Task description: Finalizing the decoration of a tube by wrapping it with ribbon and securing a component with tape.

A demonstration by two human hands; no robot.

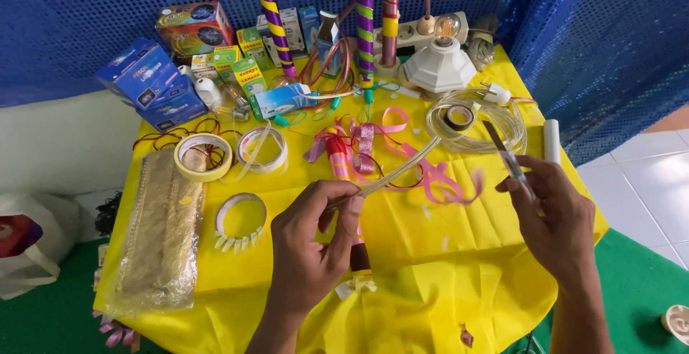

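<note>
Left hand [305, 253] lowest in view, fingers [343, 207] pinched shut around a clear flat cable [402, 167], running up toward one o'clock into a loose clear coil [502, 128] on the yellow table [430, 268]. Right hand [556, 214] at three o'clock, fingers closed on a small cutter knife [506, 154], blade tip pointing to eleven o'clock, just short of the coil. Black tape roll [458, 117] sitting inside that coil. Pink ribbon [438, 175] curling under the cable at centre. At nine o'clock, a masking tape roll [203, 157] and a clear tape roll [263, 149] side by side; below them a white tape ring [240, 218] with cut strips stuck along its edge. Long gold mesh packet [161, 232] lying along the left edge. At twelve o'clock, a white lamp base with lit bulb [439, 56], striped poles [364, 24] and a cluster of small boxes [194, 45]. White roll [551, 141] upright just beside the right hand.
</note>
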